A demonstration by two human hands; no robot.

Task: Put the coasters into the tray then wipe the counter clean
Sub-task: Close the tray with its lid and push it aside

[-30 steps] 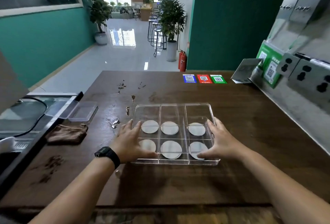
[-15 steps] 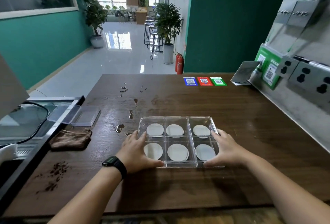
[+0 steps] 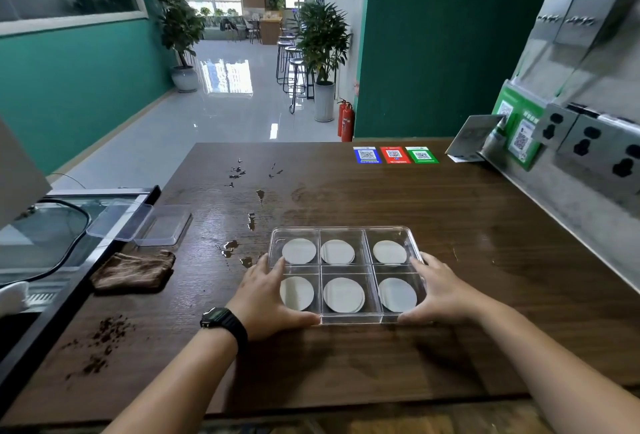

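A clear plastic tray (image 3: 346,230) with several compartments sits flat on the dark wooden counter (image 3: 450,212). Each compartment holds white round coasters (image 3: 343,295). My left hand (image 3: 266,298) grips the tray's left side, thumb along the front edge. My right hand (image 3: 440,291) grips its right side the same way. A folded brown cloth (image 3: 133,271) lies at the counter's left edge. Puddles of liquid (image 3: 230,248) dot the wood left of the tray, and dark crumbs (image 3: 104,336) are scattered near the front left.
A clear tray lid (image 3: 162,225) lies beyond the cloth. Blue, red and green QR cards (image 3: 394,154) lie at the counter's far edge. A grey wall with sockets (image 3: 588,142) runs along the right. A lower steel surface with a black cable (image 3: 52,239) borders the left.
The tray was tilted up off the counter between both hands; it has come down flat onto the wood. Both hands stay on its sides.
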